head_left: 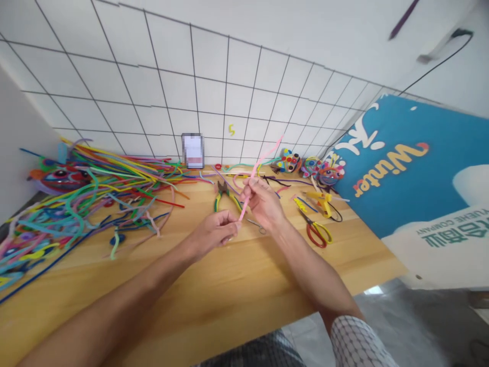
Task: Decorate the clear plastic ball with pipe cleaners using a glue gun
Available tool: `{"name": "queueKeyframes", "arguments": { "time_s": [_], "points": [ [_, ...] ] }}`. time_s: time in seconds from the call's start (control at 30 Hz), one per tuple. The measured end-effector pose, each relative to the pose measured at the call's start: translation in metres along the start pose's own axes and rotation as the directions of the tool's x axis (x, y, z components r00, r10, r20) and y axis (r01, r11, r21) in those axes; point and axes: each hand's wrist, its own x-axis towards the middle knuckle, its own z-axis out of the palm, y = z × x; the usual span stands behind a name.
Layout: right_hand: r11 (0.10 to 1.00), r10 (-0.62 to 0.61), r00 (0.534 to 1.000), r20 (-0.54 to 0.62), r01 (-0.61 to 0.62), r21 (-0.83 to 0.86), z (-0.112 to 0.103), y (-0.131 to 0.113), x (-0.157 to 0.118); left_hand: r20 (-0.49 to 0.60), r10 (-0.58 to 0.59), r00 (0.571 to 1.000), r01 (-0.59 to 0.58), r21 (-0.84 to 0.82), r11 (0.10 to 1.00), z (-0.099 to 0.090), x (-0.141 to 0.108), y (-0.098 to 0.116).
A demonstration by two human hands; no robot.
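Note:
A pink pipe cleaner (245,205) stretches between my hands above the wooden table. My left hand (220,228) pinches its lower end. My right hand (263,203) is closed round it further up, and the free end points away toward the tiled wall. Just beyond my hands lie pliers (223,192) with yellow and green handles, partly hidden by my left hand. A small pair of metal scissors or tweezers (261,229) shows beside my right wrist; which it is I cannot make out.
Many coloured pipe cleaners (126,171) heap on the left of the table (198,306). At right lie red-and-yellow scissors (317,233) and a yellow glue gun (324,202). A phone (193,151) leans on the wall (168,97). Decorated crafts (289,161) stand near a blue board (428,168).

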Motion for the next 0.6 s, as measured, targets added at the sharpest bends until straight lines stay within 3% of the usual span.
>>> {"name": "queueKeyframes", "arguments": {
  "time_s": [0.13,0.2,0.23,0.3,0.33,0.37,0.47,0.6],
  "points": [
    [1.000,0.002,0.999,0.033,-0.001,-0.022,-0.001,0.001,-0.001,0.044,0.027,0.999,-0.032,0.115,0.993,-0.001,-0.001,-0.002],
    [0.998,0.030,0.997,0.074,-0.026,-0.063,-0.003,-0.001,-0.002,-0.027,0.136,0.990,-0.128,0.207,0.970,-0.005,-0.002,0.006],
    [0.994,0.054,0.994,0.099,-0.045,-0.098,-0.004,-0.002,-0.002,-0.101,0.216,0.971,-0.184,0.253,0.950,-0.008,-0.001,0.013],
    [0.979,0.111,0.982,0.150,-0.082,-0.186,-0.005,-0.004,-0.004,-0.298,0.364,0.883,-0.268,0.318,0.910,-0.015,0.004,0.031],
    [0.968,0.139,0.974,0.179,-0.095,-0.232,-0.005,-0.005,-0.005,-0.346,0.402,0.847,-0.304,0.304,0.903,-0.020,0.009,0.041],
    [0.956,0.167,0.964,0.209,-0.106,-0.273,-0.004,-0.005,-0.007,-0.380,0.404,0.832,-0.321,0.264,0.910,-0.025,0.014,0.051],
    [0.929,0.241,0.928,0.283,-0.136,-0.343,0.000,-0.004,-0.014,-0.380,0.300,0.875,-0.278,0.112,0.954,-0.038,0.033,0.073],
    [0.913,0.304,0.902,0.308,-0.183,-0.365,0.000,-0.003,-0.019,-0.423,0.241,0.873,-0.306,-0.091,0.948,-0.047,0.043,0.079]
  ]
}}
